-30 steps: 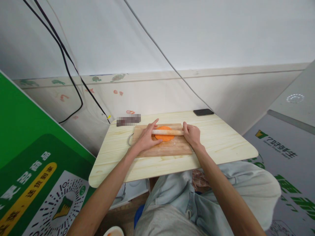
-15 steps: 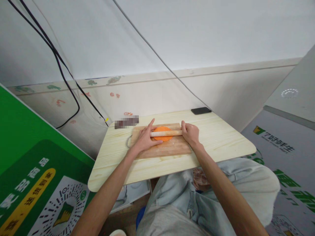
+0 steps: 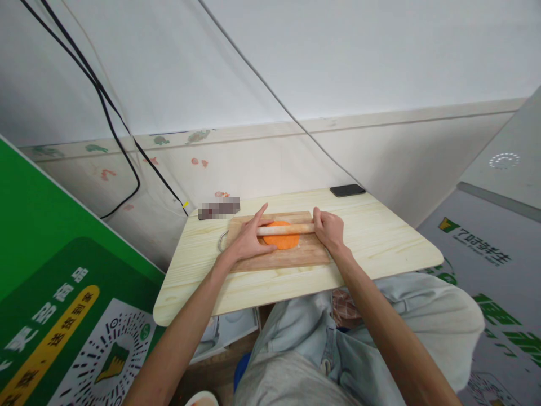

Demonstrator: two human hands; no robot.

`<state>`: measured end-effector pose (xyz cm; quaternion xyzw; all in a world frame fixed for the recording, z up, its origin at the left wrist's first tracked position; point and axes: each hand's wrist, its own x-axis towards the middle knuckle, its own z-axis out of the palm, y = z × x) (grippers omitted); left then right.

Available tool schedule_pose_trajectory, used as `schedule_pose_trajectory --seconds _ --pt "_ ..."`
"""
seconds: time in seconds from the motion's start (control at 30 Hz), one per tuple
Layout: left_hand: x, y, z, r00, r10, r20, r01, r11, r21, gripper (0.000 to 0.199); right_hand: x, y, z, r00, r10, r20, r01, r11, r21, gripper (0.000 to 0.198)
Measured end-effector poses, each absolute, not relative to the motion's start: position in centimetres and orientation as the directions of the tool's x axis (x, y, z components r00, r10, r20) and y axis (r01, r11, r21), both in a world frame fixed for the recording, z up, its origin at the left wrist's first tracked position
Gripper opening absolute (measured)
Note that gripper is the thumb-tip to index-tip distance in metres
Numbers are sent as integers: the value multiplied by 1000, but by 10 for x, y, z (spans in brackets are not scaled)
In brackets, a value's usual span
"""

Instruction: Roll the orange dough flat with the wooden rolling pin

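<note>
A flat round of orange dough [image 3: 282,242] lies on a wooden cutting board [image 3: 274,260]. Across the far part of the dough rests a thin rolling pin [image 3: 291,229], its wood whitened toward the left end. My right hand [image 3: 329,230] is closed in a fist around the pin's right end. At the left edge of the dough, my left hand [image 3: 247,239] is open, thumb and forefinger spread apart. Its thumb touches the near left part of the dough, and the pin's left end reaches the gap between thumb and forefinger.
The board lies on a small pale wooden table [image 3: 380,242]. A black phone [image 3: 347,190] is at the back right, and a blurred-out item [image 3: 218,208] at the back left. Cables [image 3: 122,127] hang along the wall. A white bowl [image 3: 203,399] stands below, partly cut off.
The dough has shifted slightly toward me under the rolling pin, so more of it shows on the near side. My hands keep nearly the same places, and the view has moved slightly.
</note>
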<state>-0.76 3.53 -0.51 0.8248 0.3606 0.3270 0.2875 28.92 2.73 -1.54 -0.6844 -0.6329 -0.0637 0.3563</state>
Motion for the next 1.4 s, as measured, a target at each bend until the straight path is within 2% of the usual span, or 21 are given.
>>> schedule_pose_trajectory --seconds 0.2,0.33,0.43,0.6,0.77,0.9,1.07,1.23,1.4 --pt "-8 36 -6 541 774 329 374 -572 730 123 289 27 -16 186 816 548 910 67 -409 73" --pt "-4 45 -16 418 838 352 325 -500 803 94 285 26 -15 146 775 615 898 157 -411 74" --pt "-2 53 -24 302 886 353 329 -444 833 74 283 27 -14 45 748 662 880 284 -381 73" --pt "-1 57 -30 273 872 405 399 -486 778 60 283 30 -13 -113 758 643 811 444 -381 67" --pt "-2 55 -25 235 852 467 485 -519 704 47 283 29 -14 -106 796 596 768 447 -460 65" --pt "-2 55 -22 215 845 489 511 -524 681 43 282 29 -13 -63 814 577 766 410 -495 67" --pt "-2 53 -22 250 849 466 550 -521 652 49 281 27 -11 -53 837 544 775 378 -507 69" --pt "-3 53 -21 247 860 447 585 -500 638 46 281 27 -10 -61 852 520 770 371 -519 69" --pt "-2 55 -24 236 874 424 682 -460 569 41 280 26 -10 -68 851 521 766 379 -519 66"
